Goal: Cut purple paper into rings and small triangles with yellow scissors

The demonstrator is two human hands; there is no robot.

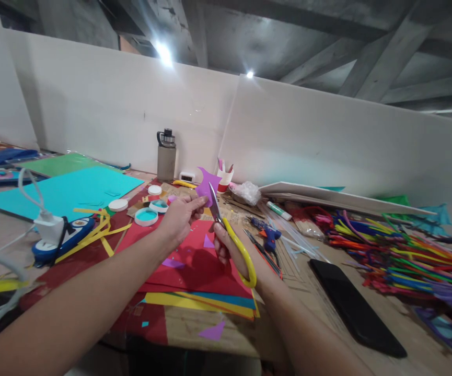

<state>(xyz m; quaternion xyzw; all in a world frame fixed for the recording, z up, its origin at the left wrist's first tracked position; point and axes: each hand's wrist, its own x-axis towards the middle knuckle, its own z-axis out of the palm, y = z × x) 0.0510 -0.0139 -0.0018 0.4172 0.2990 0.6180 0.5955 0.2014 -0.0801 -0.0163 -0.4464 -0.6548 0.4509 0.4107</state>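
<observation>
Between the thumb and fingers of my left hand (181,216) is a piece of purple paper (207,184) with a curved, pointed outline. My right hand (226,245) grips a pair of scissors (236,237) with yellow handles. Their blades point up and overlap the purple paper's right side; whether they touch it I cannot tell. Below both hands lies a stack of coloured sheets, a red sheet (194,279) on top, with purple scraps (173,263) on it. Another purple scrap (212,331) rests near the table's front edge.
To the right are a black phone (357,305), a blue glue gun (269,237) and many pipe cleaners (406,256). At left lie a turquoise sheet (72,190), yellow strips (102,230) and a power strip (63,240). A bottle (166,159) and a pen cup (224,179) stand behind.
</observation>
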